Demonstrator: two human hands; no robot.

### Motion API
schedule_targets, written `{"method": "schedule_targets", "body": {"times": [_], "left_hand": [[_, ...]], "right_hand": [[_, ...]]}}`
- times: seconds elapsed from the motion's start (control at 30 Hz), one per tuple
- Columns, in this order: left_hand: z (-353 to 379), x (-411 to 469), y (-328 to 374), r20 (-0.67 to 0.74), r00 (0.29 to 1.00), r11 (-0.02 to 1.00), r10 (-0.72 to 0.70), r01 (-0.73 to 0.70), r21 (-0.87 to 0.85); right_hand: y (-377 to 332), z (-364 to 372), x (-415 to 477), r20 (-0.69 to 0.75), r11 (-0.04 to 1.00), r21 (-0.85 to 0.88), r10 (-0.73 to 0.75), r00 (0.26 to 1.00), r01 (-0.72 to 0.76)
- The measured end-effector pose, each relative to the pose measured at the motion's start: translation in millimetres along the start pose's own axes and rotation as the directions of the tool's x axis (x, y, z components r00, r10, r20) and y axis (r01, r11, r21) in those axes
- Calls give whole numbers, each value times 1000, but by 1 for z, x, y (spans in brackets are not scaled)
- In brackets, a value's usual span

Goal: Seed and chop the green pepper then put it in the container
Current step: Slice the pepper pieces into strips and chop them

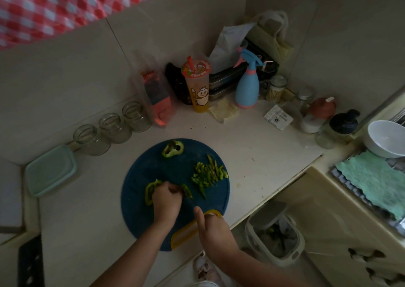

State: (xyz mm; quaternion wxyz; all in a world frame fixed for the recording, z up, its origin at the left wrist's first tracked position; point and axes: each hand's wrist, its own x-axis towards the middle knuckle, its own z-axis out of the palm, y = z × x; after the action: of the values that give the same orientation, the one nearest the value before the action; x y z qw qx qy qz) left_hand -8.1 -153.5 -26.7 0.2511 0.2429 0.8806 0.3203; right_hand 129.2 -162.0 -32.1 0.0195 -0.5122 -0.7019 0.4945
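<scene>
A round dark blue cutting board (140,216) lies on the counter. My left hand (166,201) holds down a green pepper piece (150,193) at the board's left middle, fingers curled on it. My right hand (213,229) grips a knife with a yellow handle (186,234), the dark blade reaching toward the pepper beside my left fingers. A pile of chopped pepper strips (209,173) lies on the board's right side. Another pepper piece (173,149) sits at the far edge. A pale green container (51,170) stands on the counter at the left.
Three empty glass jars (114,128) line the wall behind the board. A drink cup (197,84), blue spray bottle (247,84) and small jars crowd the back corner. A white bowl (385,137) sits at the right; a bin (275,236) stands below the counter edge.
</scene>
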Motion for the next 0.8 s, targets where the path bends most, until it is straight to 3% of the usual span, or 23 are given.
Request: {"method": "schedule_targets", "body": {"times": [0.53, 0.8], "left_hand": [[-6, 7, 5, 91, 990, 994, -109, 109, 8], [-7, 6, 7, 128, 986, 994, -108, 109, 4]], "right_hand": [[1, -5, 2, 17, 999, 2, -50, 999, 50], [1, -10, 6, 23, 995, -82, -61, 998, 63]]}}
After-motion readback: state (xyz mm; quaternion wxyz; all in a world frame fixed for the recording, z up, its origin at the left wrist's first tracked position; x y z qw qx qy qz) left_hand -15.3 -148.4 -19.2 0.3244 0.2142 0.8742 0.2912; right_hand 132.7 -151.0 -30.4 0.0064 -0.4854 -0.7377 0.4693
